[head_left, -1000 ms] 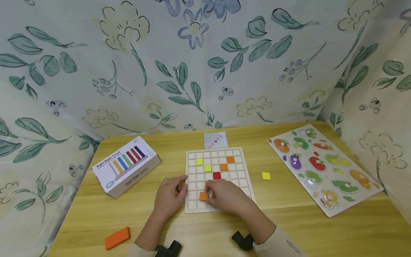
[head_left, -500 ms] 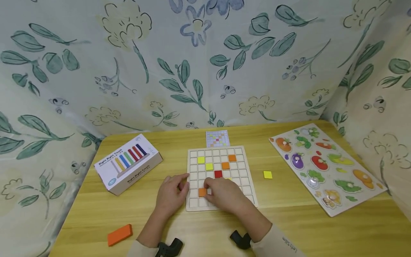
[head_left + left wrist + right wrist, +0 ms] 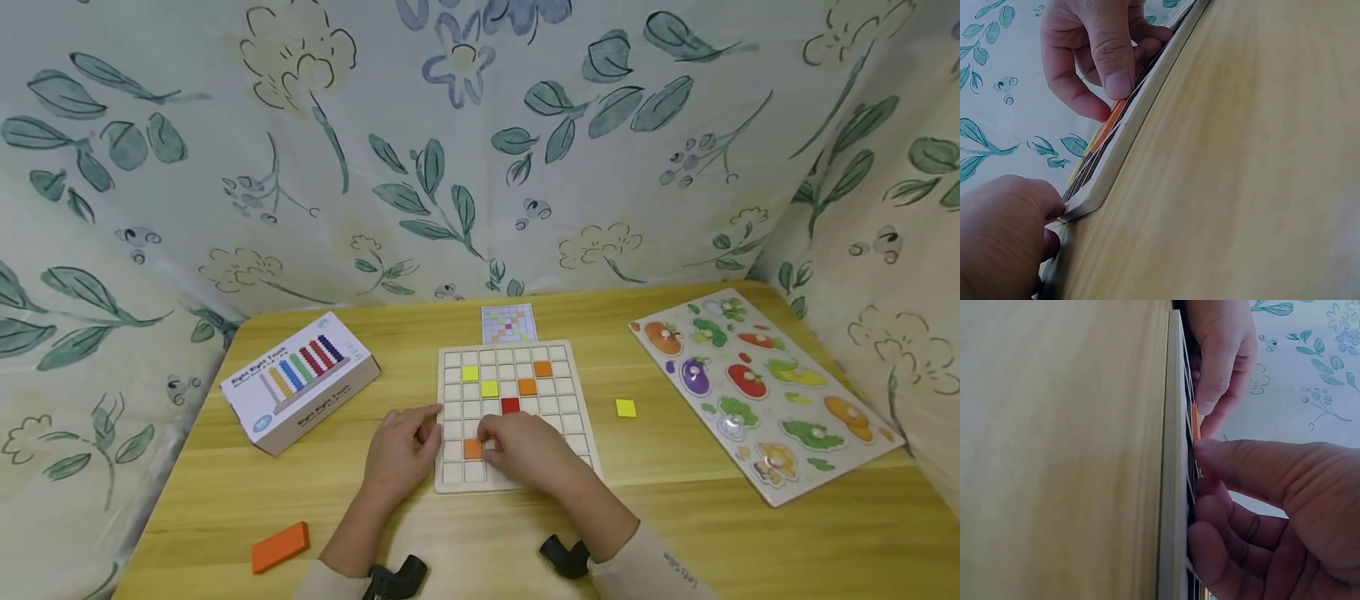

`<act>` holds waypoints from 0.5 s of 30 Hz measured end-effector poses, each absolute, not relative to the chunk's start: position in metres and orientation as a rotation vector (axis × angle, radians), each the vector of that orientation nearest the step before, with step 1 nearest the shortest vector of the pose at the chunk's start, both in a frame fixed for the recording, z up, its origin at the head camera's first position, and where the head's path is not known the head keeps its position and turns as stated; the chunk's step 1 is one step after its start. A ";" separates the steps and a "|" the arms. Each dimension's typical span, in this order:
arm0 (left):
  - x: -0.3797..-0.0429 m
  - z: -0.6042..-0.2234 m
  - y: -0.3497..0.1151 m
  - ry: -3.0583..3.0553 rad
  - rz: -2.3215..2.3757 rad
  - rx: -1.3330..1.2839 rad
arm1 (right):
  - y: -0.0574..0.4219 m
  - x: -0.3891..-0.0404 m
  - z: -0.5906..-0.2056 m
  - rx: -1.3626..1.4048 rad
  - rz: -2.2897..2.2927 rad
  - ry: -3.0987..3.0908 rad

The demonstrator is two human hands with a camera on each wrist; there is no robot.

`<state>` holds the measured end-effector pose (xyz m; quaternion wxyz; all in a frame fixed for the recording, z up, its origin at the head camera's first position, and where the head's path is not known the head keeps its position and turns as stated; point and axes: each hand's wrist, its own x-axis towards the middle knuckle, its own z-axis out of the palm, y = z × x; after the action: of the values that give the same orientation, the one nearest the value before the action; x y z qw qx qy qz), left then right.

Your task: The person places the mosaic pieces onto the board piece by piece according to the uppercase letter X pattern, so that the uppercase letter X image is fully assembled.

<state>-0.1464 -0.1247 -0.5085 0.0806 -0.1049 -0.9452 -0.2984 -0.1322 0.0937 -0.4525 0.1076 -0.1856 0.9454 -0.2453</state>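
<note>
A wooden grid board [image 3: 550,406] lies on the table with yellow, orange and red [image 3: 510,405] square tiles in its cells. My left hand [image 3: 397,450] holds the board's left edge with index finger and thumb. Over the lower part of the board, my right hand [image 3: 528,450] has thumb and index finger pinched at an orange tile [image 3: 472,449], which sits flat in a lower-left cell. From the left wrist, that orange tile [image 3: 1107,129] shows right at the fingertips. The right hand covers several cells.
A loose yellow tile [image 3: 626,408] lies right of the board, and a small pattern card [image 3: 507,323] behind it. At left are a white toy box [image 3: 300,383] and an orange block [image 3: 280,547]. A vegetable puzzle board [image 3: 757,392] lies at right.
The orange tile has settled flatter and straighter into its cell under my right fingers. The view has shifted slightly; my left hand stays at the board's edge.
</note>
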 end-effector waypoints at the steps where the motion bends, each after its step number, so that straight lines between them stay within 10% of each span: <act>1: -0.146 -0.508 -0.125 -2.827 -0.893 -0.314 | 0.093 -0.132 -0.453 -0.561 -0.717 2.794; 15: -0.147 -0.509 -0.124 -2.827 -0.884 -0.314 | 0.138 -0.136 -0.440 -0.272 -0.885 2.722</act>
<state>-0.1465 -0.1244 -0.5088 0.0814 -0.1049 -0.9459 -0.2959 -0.1358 0.1380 -0.4398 0.1327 -0.0938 0.9383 -0.3051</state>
